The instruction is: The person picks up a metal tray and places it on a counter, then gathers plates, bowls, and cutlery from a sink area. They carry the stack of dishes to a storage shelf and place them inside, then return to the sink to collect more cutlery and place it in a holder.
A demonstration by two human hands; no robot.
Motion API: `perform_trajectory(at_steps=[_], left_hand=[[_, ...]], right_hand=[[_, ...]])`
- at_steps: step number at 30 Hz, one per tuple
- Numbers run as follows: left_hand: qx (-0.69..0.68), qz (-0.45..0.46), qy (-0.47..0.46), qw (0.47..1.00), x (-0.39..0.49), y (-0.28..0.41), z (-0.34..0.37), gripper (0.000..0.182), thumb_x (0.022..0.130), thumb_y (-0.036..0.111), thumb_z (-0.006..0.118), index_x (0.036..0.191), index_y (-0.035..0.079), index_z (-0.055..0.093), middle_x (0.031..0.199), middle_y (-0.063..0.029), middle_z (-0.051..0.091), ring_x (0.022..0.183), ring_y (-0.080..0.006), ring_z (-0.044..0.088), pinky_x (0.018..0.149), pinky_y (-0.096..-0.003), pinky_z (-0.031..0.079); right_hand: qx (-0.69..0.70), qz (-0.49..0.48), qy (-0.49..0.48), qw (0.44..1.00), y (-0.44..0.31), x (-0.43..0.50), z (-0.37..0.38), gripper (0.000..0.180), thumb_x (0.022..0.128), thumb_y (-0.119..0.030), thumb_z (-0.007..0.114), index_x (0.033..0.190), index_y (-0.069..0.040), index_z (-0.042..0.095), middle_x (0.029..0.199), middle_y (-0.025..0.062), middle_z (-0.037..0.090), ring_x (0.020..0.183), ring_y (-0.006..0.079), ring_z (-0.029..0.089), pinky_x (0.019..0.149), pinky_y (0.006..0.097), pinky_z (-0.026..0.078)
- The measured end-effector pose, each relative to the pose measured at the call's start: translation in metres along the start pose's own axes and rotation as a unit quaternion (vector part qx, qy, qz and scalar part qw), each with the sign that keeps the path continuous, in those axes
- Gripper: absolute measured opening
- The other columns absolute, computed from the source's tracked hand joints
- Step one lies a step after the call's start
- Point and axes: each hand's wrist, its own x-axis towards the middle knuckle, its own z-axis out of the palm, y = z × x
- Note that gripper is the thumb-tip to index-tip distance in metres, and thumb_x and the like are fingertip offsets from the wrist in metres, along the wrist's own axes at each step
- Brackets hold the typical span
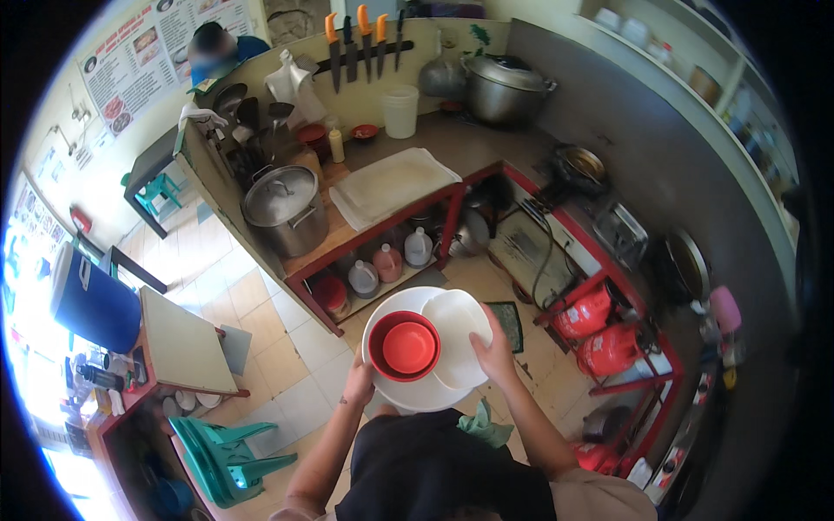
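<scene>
A large white round plate or basin (420, 398) is held level in front of my body. My left hand (359, 380) grips its left rim. At the right side, my right hand (493, 348) holds the rim, with its thumb over a smaller white dish (458, 333) that rests inside. Beside that dish, on the left, stands a red bowl (376, 348) with a smaller red bowl (408, 347) nested in it. The fingers of both hands are partly hidden under the white rim.
Ahead is a red-framed counter (404, 215) with a lidded steel pot (287, 211) and a cloth-covered board (394, 185). Red gas cylinders (606, 348) stand under the right counter. A green plastic stool (225, 459) is at lower left. Beyond the partition sits a person (225, 52).
</scene>
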Motion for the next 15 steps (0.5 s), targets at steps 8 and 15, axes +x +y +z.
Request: perform_trajectory(at_steps=[8, 15], left_hand=[[0.057, 0.077, 0.053, 0.994, 0.21, 0.058, -0.023, 0.048, 0.094, 0.013, 0.048, 0.14, 0.008, 0.036, 0.132, -0.0099, 0.048, 0.12, -0.0202, 0.047, 0.101, -0.0331, 0.039], [-0.032, 0.04, 0.091, 0.995, 0.381, 0.095, -0.046, 0.047, 0.094, 0.02, 0.042, 0.14, 0.008, 0.036, 0.134, -0.0103, 0.049, 0.124, -0.0223, 0.046, 0.105, -0.0371, 0.036]], right_hand=[[0.031, -0.029, -0.064, 0.997, 0.058, 0.233, 0.092, 0.06, 0.085, -0.003, 0.06, 0.141, -0.005, 0.038, 0.122, 0.0223, 0.059, 0.113, 0.0301, 0.059, 0.095, 0.0372, 0.045], [0.034, -0.018, -0.099, 0.994, 0.112, 0.404, 0.168, 0.06, 0.085, -0.001, 0.06, 0.141, -0.003, 0.037, 0.129, 0.0213, 0.054, 0.119, 0.0283, 0.055, 0.1, 0.0355, 0.042]])
